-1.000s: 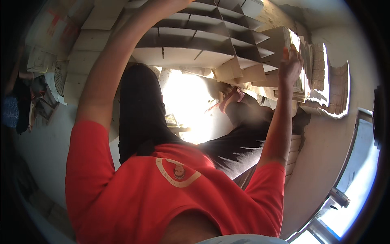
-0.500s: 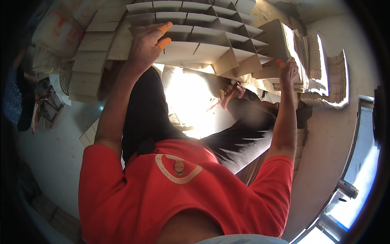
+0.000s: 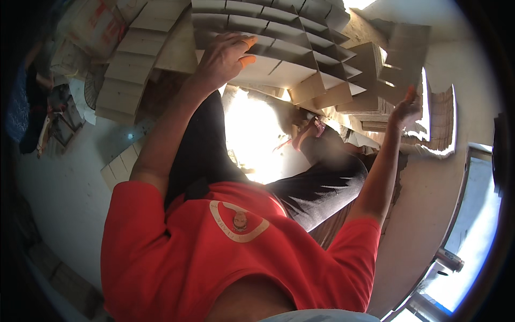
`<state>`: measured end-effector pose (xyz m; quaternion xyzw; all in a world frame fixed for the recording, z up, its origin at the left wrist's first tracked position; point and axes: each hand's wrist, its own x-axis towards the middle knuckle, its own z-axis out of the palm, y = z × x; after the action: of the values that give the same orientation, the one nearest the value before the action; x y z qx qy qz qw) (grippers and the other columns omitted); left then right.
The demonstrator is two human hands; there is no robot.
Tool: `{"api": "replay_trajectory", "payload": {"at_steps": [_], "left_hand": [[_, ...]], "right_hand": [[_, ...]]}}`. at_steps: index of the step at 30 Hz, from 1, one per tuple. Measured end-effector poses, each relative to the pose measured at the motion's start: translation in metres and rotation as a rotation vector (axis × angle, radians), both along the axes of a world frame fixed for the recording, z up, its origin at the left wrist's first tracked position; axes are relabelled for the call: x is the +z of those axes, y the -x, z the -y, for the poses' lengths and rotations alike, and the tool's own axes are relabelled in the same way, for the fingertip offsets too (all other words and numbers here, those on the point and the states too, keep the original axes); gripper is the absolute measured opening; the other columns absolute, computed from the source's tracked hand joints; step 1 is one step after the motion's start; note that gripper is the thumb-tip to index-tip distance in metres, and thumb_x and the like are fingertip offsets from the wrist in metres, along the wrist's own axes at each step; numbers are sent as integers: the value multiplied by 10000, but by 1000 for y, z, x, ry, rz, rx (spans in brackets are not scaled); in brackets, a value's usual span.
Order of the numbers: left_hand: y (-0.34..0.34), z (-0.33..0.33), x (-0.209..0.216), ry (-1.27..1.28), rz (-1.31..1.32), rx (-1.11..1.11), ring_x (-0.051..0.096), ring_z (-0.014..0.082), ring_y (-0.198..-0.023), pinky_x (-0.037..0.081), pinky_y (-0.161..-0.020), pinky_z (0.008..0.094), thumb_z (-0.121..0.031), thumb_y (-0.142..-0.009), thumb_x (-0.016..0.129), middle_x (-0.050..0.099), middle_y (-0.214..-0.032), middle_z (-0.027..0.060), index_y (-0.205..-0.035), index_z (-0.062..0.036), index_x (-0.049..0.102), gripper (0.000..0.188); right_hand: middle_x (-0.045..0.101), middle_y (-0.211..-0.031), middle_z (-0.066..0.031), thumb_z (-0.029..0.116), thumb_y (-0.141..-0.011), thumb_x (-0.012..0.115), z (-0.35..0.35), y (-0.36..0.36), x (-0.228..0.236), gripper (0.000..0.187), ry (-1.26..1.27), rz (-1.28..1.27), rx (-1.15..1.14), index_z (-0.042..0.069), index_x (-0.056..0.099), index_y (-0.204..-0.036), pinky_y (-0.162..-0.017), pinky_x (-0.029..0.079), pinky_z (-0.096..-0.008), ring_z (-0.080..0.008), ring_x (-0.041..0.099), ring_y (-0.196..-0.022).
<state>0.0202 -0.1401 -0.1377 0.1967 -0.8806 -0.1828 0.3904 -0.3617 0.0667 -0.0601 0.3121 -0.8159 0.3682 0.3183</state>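
Observation:
A grid of interlocking grey-brown cardboard dividers (image 3: 292, 48) stands at the top middle. My left hand (image 3: 225, 60) lies over its near left part, fingers stretched out and apart, orange covers on two of the digits. Over at the right, my right hand (image 3: 406, 111) has its fingers closed on the lower part of a slotted cardboard strip (image 3: 410, 53), which is held up and slightly blurred. An orange cover shows on that hand's thumb. Just left of it is a stack of cardboard strips (image 3: 370, 110), partly behind the grid.
More stacked cardboard (image 3: 444, 115) stands at the far right against the wall. A row of cardboard pieces (image 3: 124, 78) runs along the left. Beyond it are a fan (image 3: 95, 86) and part of another person (image 3: 24, 112). My crossed legs (image 3: 322, 182) lie below the grid.
My right hand has moved right, and a slotted cardboard strip now rises from it, away from the stack. The left hand still rests over the grid; the whole view has shifted slightly.

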Motion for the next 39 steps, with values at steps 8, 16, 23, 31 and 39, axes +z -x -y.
{"api": "replay_trajectory", "payload": {"at_steps": [8, 16, 23, 31, 39], "left_hand": [[8, 2, -18, -95, 121, -49, 616, 267, -821, 491, -734, 353, -95, -727, 695, 655, -869, 137, -967, -2, 650, 262], [16, 6, -26, -71, 83, -57, 625, 280, -762, 497, -684, 362, -56, -733, 662, 652, -812, 120, -872, -22, 653, 143], [18, 9, -27, -70, 136, -32, 625, 278, -732, 494, -655, 368, -56, -733, 646, 650, -789, 117, -846, -38, 651, 114], [21, 13, -27, -95, 146, -23, 632, 273, -726, 497, -648, 365, -25, -723, 620, 647, -753, 125, -846, -29, 653, 127], [24, 17, -29, -129, 180, -12, 637, 269, -730, 497, -651, 359, -46, -726, 621, 652, -760, 118, -845, -38, 663, 126]], "right_hand": [[666, -777, -17, 181, -771, 743, 44, -105, 59, 367, 68, 126, 720, 17, 636, -1082, -580, 459, -235, -55, 547, -647], [601, -680, 14, 89, -781, 717, 79, -145, 38, 438, -47, 212, 852, 18, 586, -1193, -437, 394, -204, -18, 463, -519], [599, -628, -18, 110, -789, 705, 86, -168, 31, 432, -134, 431, 795, -1, 577, -1187, -348, 375, -236, -45, 466, -423], [569, -566, -21, 93, -788, 690, 92, -167, 34, 439, -191, 366, 761, -13, 564, -1195, -337, 357, -240, -50, 436, -383], [625, -724, -39, 73, -822, 642, 104, -168, 46, 457, -363, 435, 836, 49, 524, -1263, -328, 321, -203, -31, 459, -427]]}}
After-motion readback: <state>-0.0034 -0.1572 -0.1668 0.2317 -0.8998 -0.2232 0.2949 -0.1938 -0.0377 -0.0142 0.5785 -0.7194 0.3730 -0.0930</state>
